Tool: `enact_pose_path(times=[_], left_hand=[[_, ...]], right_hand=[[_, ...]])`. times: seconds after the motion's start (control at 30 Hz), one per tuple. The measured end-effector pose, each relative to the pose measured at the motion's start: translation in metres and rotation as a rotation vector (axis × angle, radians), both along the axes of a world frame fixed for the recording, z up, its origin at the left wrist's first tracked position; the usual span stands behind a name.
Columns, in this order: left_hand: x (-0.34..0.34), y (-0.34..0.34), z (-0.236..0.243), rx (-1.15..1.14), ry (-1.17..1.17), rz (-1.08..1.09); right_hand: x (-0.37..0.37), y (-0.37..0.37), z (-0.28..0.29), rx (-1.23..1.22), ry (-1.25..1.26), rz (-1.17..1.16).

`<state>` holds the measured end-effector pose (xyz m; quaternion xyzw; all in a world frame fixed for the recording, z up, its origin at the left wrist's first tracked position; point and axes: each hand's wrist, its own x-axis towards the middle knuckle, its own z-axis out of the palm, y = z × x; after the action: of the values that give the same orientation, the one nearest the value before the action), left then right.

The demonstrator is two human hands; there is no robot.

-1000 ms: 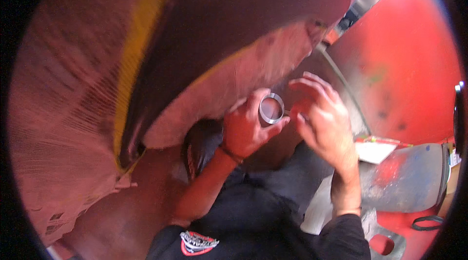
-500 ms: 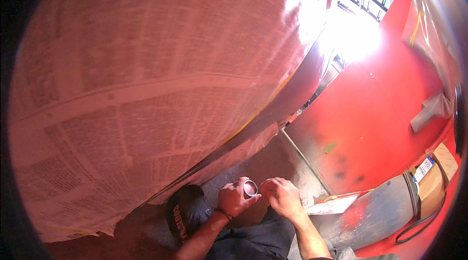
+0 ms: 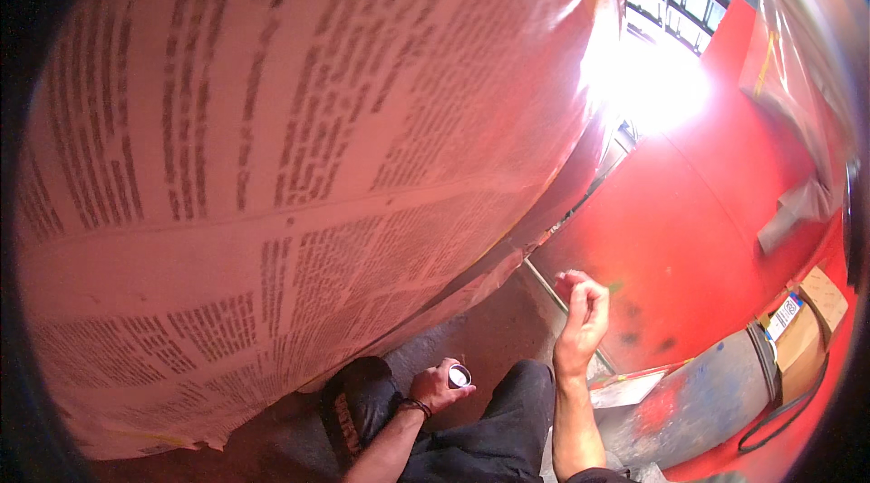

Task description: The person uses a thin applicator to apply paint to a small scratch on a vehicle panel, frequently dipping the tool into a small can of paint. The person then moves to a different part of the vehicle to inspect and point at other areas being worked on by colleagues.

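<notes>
My left hand (image 3: 433, 387) is closed round a small round cup (image 3: 459, 377) with a pale rim. The cup sits low, above my dark-clothed legs, and its inside looks whitish. Farther to the right, my right hand (image 3: 583, 318) is raised, apart from the cup, in front of the red panel (image 3: 689, 238). Its fingers are bent in toward the thumb; whether anything small is between them cannot be made out. Close on the left hangs a large sheet of newspaper masking (image 3: 272, 211), tinted pinkish, touched by neither hand.
A paint-stained grey cylinder (image 3: 680, 410) lies at the lower right, with a cardboard box (image 3: 807, 329) and a dark cable (image 3: 788, 420) beside it. A pale sheet (image 3: 625, 390) rests near the cylinder. Bright light glares between the masking and the red panel.
My right hand has moved up and right, away from the cup. My left hand, still round the cup, has dropped slightly. The newspaper masking appears closer and larger.
</notes>
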<state>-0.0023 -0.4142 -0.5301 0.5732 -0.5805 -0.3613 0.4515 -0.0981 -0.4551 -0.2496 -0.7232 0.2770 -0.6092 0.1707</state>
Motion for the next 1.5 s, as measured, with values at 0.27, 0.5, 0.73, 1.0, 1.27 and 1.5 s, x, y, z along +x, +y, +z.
enact_pose_path(times=[0.27,0.5,0.73,1.0,1.27,1.5], left_hand=[[-0.009,-0.007,-0.027,-0.006,-0.034,0.071],[-0.010,0.000,-0.023,-0.022,0.015,0.118],[-0.009,0.002,-0.016,-0.003,0.055,0.135],[-0.009,0.007,-0.022,-0.010,0.013,0.103],[-0.015,0.002,-0.030,0.045,-0.023,0.148],[-0.015,0.000,-0.032,0.012,0.029,0.182]], right_hand=[[0.058,-0.022,0.085,-0.238,-0.169,0.004],[0.016,-0.005,0.073,-0.217,-0.115,-0.111],[-0.144,-0.032,-0.042,0.340,0.109,-0.233],[-0.263,-0.067,-0.095,0.217,0.497,-1.062],[-0.024,-0.054,0.038,-0.070,-0.135,-0.221],[0.056,-0.050,0.085,-0.221,-0.319,0.011]])
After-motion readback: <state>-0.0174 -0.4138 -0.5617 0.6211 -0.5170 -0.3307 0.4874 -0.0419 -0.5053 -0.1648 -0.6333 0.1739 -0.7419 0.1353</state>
